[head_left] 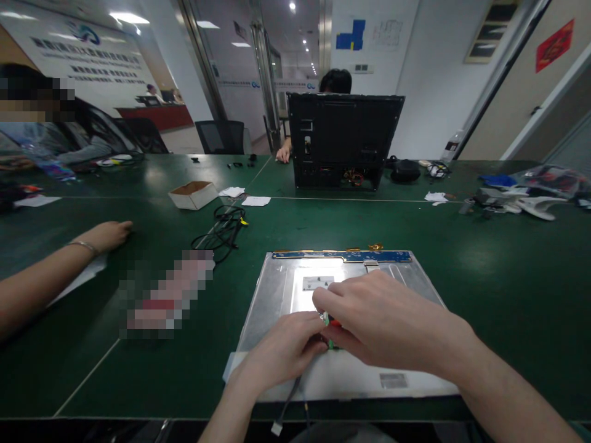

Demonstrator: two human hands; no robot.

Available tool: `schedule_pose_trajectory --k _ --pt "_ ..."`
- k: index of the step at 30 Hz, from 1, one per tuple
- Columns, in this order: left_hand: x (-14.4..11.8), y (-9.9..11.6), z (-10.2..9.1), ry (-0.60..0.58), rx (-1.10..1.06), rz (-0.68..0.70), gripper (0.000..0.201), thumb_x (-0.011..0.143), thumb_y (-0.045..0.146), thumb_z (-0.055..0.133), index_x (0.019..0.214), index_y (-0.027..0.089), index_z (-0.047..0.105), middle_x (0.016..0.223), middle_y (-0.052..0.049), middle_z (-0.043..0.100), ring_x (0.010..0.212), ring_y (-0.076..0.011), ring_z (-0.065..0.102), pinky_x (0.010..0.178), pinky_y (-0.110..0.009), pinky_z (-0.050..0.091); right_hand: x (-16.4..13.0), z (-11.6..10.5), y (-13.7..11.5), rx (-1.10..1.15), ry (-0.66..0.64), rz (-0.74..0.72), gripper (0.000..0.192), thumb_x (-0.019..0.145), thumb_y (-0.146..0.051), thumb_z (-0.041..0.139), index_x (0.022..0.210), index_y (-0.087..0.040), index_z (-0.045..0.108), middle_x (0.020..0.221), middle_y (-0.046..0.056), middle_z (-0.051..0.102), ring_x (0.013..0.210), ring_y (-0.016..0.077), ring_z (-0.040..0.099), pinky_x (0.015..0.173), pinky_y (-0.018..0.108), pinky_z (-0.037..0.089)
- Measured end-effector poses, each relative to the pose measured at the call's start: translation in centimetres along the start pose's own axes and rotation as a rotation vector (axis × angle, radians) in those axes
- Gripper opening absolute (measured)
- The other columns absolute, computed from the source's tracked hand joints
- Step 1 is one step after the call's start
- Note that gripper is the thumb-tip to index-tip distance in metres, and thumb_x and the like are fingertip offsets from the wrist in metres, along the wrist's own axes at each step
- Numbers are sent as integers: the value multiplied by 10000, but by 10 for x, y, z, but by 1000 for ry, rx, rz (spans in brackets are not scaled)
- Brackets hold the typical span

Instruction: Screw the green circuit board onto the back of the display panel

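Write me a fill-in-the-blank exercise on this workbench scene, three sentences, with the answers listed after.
1. Both hands, the left hand and the right hand, meet over a flat ____ panel lying on the table.
2. The strip of circuit board along the panel's far edge is ____ in colour.
3. The open cardboard box lies to the ____ of the black computer case.

Missing words: metal; blue; left

L hand (281, 351) & R hand (373, 320) meet, fingertips pinched together, forearms angled inward
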State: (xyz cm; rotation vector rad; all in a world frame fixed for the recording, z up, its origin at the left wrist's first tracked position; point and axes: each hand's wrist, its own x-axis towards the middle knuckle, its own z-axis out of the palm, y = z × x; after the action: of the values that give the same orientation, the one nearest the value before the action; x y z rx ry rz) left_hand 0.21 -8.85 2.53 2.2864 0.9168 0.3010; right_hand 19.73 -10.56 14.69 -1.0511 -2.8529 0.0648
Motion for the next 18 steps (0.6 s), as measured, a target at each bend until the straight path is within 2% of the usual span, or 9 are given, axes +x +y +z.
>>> schedule_pose_trajectory --k 11,16,18 --pt "-1 -2 1 5 1 5 124 842 114 542 874 184 640 939 -51 689 907 -236 636 753 -301 471 -3 1 0 23 5 -9 36 928 -213 527 931 -182 545 779 18 671 602 152 554 500 296 205" --pt "-2 -1 0 8 -23 27 146 865 133 528 931 191 646 969 -44 682 918 -228 622 785 -295 461 2 -27 0 51 44 -35 11 908 -206 529 915 -197 532 735 -6 643 577 134 505 511 292 231" --pt "-3 -1 -1 1 -22 23 147 873 143 524 934 192 648 954 -41 675 899 -224 613 770 -290 451 -14 -26 4 91 101 -47 29 880 -191 535 902 -210 535 708 -17 628 566 131 488 521 290 268"
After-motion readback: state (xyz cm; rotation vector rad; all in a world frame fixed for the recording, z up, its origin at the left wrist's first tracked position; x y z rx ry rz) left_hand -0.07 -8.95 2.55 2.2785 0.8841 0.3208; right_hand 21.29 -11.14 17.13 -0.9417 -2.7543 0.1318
